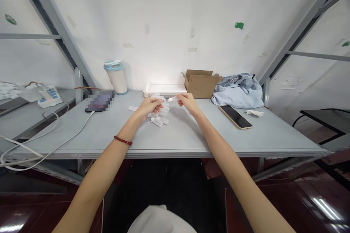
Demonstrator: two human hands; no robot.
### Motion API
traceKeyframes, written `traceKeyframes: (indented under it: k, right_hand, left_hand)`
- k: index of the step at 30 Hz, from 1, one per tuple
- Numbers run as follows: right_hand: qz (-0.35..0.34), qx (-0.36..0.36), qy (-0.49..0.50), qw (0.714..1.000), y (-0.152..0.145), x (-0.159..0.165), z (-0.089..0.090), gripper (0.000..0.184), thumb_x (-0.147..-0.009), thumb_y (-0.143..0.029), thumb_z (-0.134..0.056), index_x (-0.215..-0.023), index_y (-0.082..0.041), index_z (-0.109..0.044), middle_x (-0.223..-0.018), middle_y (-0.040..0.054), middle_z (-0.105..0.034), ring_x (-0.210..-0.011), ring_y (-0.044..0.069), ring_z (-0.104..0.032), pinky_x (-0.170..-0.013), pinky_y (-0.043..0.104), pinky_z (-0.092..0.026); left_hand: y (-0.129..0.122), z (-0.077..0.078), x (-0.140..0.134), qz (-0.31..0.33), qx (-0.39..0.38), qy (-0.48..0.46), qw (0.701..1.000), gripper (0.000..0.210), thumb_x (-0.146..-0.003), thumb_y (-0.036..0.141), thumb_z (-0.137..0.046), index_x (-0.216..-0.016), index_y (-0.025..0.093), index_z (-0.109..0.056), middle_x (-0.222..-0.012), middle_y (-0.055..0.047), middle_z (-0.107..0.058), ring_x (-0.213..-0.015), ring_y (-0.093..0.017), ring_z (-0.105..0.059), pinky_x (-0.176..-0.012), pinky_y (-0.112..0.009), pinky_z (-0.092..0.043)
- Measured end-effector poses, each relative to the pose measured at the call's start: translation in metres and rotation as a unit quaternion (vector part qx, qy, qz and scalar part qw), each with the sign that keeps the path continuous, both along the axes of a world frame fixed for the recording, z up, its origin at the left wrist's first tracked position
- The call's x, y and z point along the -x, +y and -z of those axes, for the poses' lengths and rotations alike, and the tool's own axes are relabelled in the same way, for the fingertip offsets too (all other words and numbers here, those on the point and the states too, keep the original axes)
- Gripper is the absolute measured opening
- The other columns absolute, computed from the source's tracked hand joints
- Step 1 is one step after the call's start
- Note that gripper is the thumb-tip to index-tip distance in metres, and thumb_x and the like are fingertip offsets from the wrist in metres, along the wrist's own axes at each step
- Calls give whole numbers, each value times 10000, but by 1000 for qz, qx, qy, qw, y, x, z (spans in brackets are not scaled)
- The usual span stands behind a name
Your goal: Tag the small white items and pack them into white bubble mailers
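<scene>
In the head view my right hand [188, 102] pinches one end of a small white tag [172, 99] above the grey tabletop. Close to its left is my left hand [150, 107], a dark red bead bracelet on that wrist, with fingers curled together. What those fingers grip is too small to make out; it may be a thin loop at the tag's tip. Beneath and beside my left hand lies a loose pile of white tags [159, 121], some with thin white loops. A single white strip [133, 109] rests left of that hand.
Behind my hands are a flat white box [166, 89] and an open cardboard box [202, 86]. A light blue cloth [237, 91], a phone [235, 117] and a crumpled tissue [255, 113] lie right. To the left are a lidded cup [117, 78] and a cabled device [100, 101].
</scene>
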State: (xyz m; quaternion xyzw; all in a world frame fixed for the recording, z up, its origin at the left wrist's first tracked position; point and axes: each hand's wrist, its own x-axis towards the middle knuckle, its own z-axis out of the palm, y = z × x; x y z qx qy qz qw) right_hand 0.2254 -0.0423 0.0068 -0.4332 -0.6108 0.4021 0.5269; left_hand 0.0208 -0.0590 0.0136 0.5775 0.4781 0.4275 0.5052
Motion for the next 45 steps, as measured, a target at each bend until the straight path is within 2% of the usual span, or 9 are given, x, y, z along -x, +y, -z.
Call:
traceKeyframes:
  k: [5,10,16,24,34,39,45]
  right_hand:
    - [10,-2,-5,1000,1,1,2,413,-775,-450,-643,-494,-188,-489,-471,-29,-472,-462,79,-401,-516,246,-360]
    - [34,1,23,999,5,-2,5,425,-761,-489,-655,-504,-193,-491,-476,-30,-463,-463,80,-385,-496,247,-347]
    - [39,14,54,998,4,-2,2,417,-745,-505,-669,-520,-196,-502,-482,-32,-452,-464,81,-376,-490,249,-349]
    - [35,5,46,998,3,2,2,447,-746,-534,-677,-519,-196,-492,-470,-35,-446,-452,80,-378,-485,251,-335]
    - [34,2,22,999,-2,6,2,456,-762,-532,-662,-516,-198,-475,-478,-33,-462,-459,79,-377,-500,251,-344]
    - [17,3,23,1000,-5,8,0,463,-752,-542,-666,-506,-194,-488,-482,-26,-471,-463,79,-393,-490,246,-341]
    - [2,-5,21,1000,-5,9,3,457,-740,-580,-664,-543,-191,-528,-487,-29,-475,-473,82,-401,-489,243,-345]
  left_hand:
    - [0,0,2,33,2,7,999,243,-653,321,-793,-759,118,-715,-734,-61,-677,-567,-111,-549,-470,-229,-405]
    - [2,3,3,28,-5,6,1000,230,-605,286,-814,-744,123,-728,-739,-63,-685,-576,-118,-550,-491,-245,-417]
    - [1,1,1,3,-6,9,1000,198,-613,279,-816,-692,132,-709,-742,-70,-689,-581,-127,-559,-518,-265,-436]
    - [2,2,2,-18,3,-3,1000,237,-588,231,-826,-760,137,-691,-710,-44,-674,-576,-131,-571,-513,-261,-445]
    - [0,0,2,-20,-8,4,1000,178,-621,258,-786,-708,132,-696,-728,-55,-684,-569,-125,-564,-506,-255,-421]
    - [0,2,3,6,-26,27,999,191,-624,293,-788,-720,143,-722,-730,-48,-676,-590,-130,-566,-518,-257,-425]
    - [0,1,2,0,-26,32,999,190,-611,294,-788,-710,144,-726,-718,-45,-672,-585,-130,-558,-519,-258,-419]
